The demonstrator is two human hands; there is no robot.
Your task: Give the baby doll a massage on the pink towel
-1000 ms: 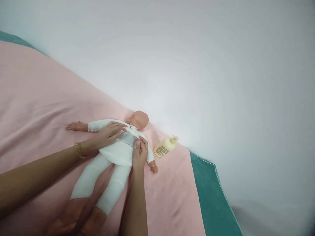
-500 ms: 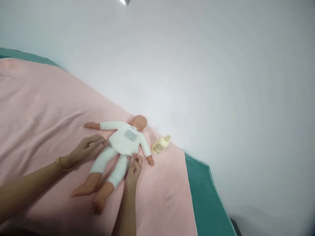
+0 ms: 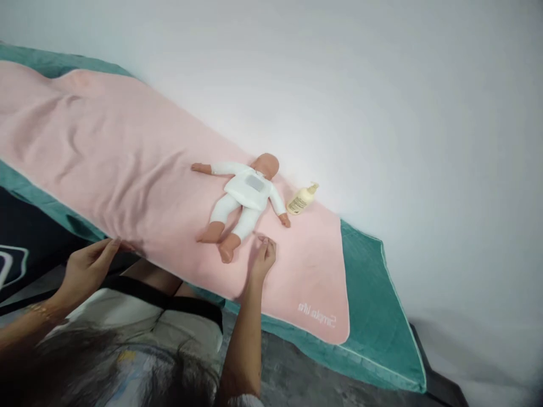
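A baby doll point(image 3: 248, 195) in a white top and trousers lies on its back on a pink blanket point(image 3: 161, 209), a grey patch on its chest. My right hand point(image 3: 264, 254) is over the blanket beside the doll's lower leg, apart from it. Its fingers are curled in with the thumb close to them, and nothing shows between them. Near the blanket's front edge is my left hand point(image 3: 91, 263), away from the doll, fingers stretched out to the right and holding nothing visible. By the doll's arm stands a pale yellow pump bottle point(image 3: 301, 200).
The blanket covers a green padded bed point(image 3: 375, 299) that runs along a white wall point(image 3: 382, 124). My lap point(image 3: 165, 316) is at the bed's near side. A black item with white lines point(image 3: 25, 243) is at the left.
Both hands have drawn back from the hem of the doll's top toward me, the left one farther. The view has shifted and shows more of the bed and my lap.
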